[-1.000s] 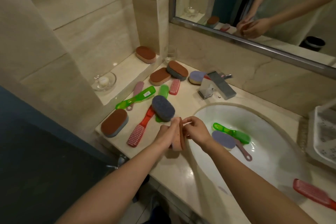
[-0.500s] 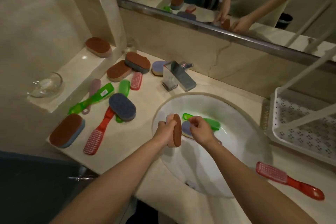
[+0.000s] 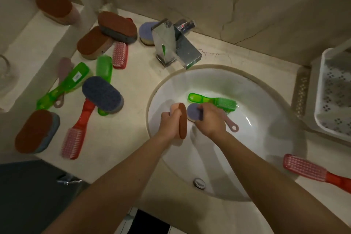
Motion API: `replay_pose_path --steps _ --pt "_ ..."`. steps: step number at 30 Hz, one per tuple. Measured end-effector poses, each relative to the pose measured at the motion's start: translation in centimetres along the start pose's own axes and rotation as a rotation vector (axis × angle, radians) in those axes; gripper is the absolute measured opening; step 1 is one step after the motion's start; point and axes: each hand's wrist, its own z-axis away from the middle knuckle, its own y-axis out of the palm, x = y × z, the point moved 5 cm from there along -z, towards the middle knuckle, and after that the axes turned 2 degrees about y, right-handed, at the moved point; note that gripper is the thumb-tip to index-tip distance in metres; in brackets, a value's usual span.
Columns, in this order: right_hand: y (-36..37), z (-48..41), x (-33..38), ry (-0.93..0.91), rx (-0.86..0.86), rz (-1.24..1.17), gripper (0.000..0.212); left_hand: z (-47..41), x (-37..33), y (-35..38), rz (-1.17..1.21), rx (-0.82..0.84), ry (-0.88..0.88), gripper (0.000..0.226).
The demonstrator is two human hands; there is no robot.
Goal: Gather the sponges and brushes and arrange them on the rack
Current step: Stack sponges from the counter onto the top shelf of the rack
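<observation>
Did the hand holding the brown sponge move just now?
Yes. The left hand, gripping the brown-topped oval sponge, went rightward from over the beige countertop, past the rim, to over the white sink.

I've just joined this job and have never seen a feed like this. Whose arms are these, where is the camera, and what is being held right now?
There is no machine here. These are a person's two bare arms, seen from one wide-angle camera worn on the head and looking down at a bathroom counter. The left hand grips a brown-topped sponge, held on edge above the sink. The right hand reaches into it and closes on a purple sponge, which lies beside a green brush and a pink brush. More sponges and brushes are scattered left of the tap. A red brush lies to the right. The white rack stands at the right edge.
</observation>
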Motion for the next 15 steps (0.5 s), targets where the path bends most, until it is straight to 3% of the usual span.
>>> replay_pose_path --steps 6,8,10,12,13,15 --pt "1.9 -1.0 -0.6 -0.014 -0.035 0.416 0.044 -0.3 0.1 0.1 0.007 -0.028 -0.019 0.033" --pt "2.5 -0.9 -0.9 -0.008 -0.07 0.42 0.044 -0.1 0.0 0.0 0.012 -0.036 -0.015 0.034" --pt "2.5 -0.3 -1.0 0.051 -0.072 0.288 0.05 0.4 -0.5 -0.2 0.024 -0.041 0.025 0.023" --pt "1.4 0.7 -0.9 0.155 -0.101 -0.002 0.066 1.0 -1.0 -0.5 0.044 -0.054 0.061 0.014" --pt "0.4 1.5 -0.6 0.239 -0.113 -0.186 0.064 1.2 -1.2 -0.6 0.047 -0.057 0.073 0.017" --pt "-0.8 2.6 -0.1 0.358 -0.11 -0.489 0.04 1.8 -1.8 -0.7 0.055 -0.066 0.087 0.026"
